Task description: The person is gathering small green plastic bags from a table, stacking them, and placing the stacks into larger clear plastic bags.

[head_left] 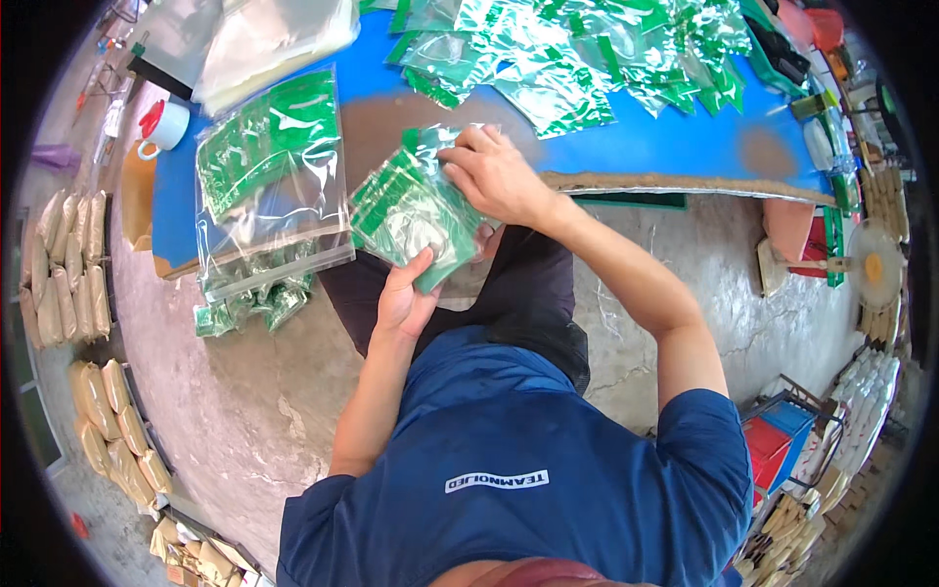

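In front of my lap, my left hand (406,298) grips a small stack of green-and-clear plastic packets (416,220) from below, its thumb pressed on the top one. My right hand (499,176) is at the stack's upper right, its bent fingers closed on the edge of a packet (423,142). Whether that packet is separate from the stack, I cannot tell. Left of the stack, a large clear bag with green print (274,147) lies over the table's front edge. Under its lower end, more green packets (259,305) show, partly hidden.
The blue worktable (685,147) has a worn brown edge. Shiny green packets (567,68) are heaped at its far side, with clear plastic sheets (279,44) at far left. A white mug with a red lid (166,125) is at left. A fan (871,264) stands at right.
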The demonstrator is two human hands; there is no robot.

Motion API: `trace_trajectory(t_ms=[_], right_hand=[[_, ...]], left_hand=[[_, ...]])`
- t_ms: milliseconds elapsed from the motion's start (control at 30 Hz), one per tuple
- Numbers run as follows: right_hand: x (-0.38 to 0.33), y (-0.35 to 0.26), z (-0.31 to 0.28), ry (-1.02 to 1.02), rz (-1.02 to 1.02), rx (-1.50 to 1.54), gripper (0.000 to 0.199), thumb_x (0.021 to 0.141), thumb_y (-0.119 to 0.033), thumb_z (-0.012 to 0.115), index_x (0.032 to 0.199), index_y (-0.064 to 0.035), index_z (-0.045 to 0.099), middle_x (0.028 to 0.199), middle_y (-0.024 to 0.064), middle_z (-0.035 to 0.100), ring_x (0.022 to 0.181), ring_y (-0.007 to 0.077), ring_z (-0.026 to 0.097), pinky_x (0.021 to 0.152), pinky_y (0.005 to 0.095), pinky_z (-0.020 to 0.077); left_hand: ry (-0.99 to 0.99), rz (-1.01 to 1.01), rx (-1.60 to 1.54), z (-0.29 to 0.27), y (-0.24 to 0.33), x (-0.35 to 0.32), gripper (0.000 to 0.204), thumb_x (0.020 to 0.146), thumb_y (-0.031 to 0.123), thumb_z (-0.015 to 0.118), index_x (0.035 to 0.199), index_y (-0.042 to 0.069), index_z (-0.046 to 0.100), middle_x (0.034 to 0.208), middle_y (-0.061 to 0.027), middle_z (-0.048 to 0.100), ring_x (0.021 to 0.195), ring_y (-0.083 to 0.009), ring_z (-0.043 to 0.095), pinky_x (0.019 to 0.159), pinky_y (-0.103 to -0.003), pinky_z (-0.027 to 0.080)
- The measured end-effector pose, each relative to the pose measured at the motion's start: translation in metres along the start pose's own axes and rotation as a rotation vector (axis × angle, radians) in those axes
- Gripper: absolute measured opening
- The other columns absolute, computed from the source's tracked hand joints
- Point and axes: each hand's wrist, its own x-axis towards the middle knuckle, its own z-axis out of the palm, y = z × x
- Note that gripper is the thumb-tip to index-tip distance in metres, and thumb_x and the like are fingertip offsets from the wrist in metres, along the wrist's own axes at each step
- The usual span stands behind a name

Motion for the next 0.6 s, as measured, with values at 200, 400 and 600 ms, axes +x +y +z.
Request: trace_trajectory(t_ms=[200, 400, 600], right_hand=[[0.011, 0.018, -0.017, 0.103, 0.356, 0.567, 0.038, 0.102, -0.03, 0.055, 0.124, -0.0017, 0.065, 0.121, 0.0196, 0.062, 0.115, 0.0342, 0.058, 0.1, 0.047, 0.0438], [-0.032, 0.026, -0.003, 0.153, 0.158, -0.408, 0.048, 0.099, -0.038, 0.057, 0.13, -0.0022, 0.058, 0.141, 0.0239, 0.051, 0.135, 0.0424, 0.044, 0.111, 0.058, 0.0324], [-0.026, 0.009, -0.018, -0.126, 0.13, 0.311, 0.035, 0.101, -0.029, 0.055, 0.119, 0.0003, 0.061, 0.129, 0.0211, 0.06, 0.117, 0.0414, 0.057, 0.101, 0.0517, 0.0445]], left_hand=[[0.068, 0.038, -0.065, 0.026, -0.004, 0.012, 0.04, 0.096, 0.005, 0.064, 0.134, 0.001, 0.051, 0.131, -0.0131, 0.061, 0.124, -0.0282, 0.058, 0.112, -0.047, 0.044], [0.058, 0.063, 0.145, 0.001, 0.008, 0.005, 0.045, 0.097, 0.009, 0.063, 0.138, 0.0, 0.048, 0.129, -0.0122, 0.062, 0.118, -0.0294, 0.062, 0.097, -0.05, 0.055], [-0.017, 0.105, 0.361, 0.005, 0.018, 0.019, 0.042, 0.096, 0.008, 0.063, 0.135, -0.001, 0.051, 0.125, -0.0121, 0.063, 0.11, -0.0273, 0.067, 0.083, -0.045, 0.061]])
